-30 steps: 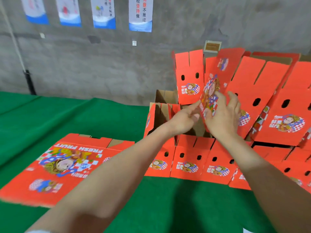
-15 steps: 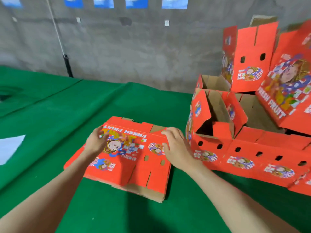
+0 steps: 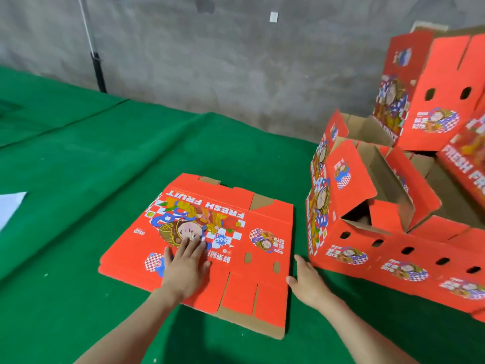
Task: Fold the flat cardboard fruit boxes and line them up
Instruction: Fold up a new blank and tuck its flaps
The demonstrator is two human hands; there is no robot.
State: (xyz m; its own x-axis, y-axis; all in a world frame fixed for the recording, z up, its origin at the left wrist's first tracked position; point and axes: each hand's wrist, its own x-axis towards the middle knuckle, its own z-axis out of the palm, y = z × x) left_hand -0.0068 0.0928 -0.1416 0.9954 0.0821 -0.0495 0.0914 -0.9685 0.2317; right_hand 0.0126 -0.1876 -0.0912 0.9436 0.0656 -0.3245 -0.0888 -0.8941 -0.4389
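A stack of flat red cardboard fruit boxes [image 3: 231, 232] printed "FRESH FRUIT" lies on the green table cover [image 3: 105, 166]. My left hand [image 3: 185, 269] rests flat on top of the stack, fingers straight and spread over the picture. My right hand [image 3: 305, 281] touches the stack's right edge with its fingers relaxed. Folded red boxes [image 3: 367, 248] stand in a row at the right, their brown insides open to the top. More folded boxes [image 3: 430, 101] are piled behind and above them.
A grey concrete wall [image 3: 210, 61] runs along the back. A black pole [image 3: 98, 72] stands against it at the left. A white sheet [image 3: 10, 208] lies at the left edge of the green cover.
A second ago both hands were up at a box on the pile at the right. They then dropped to the flat stack, and my left hand has slid from its left side to its top.
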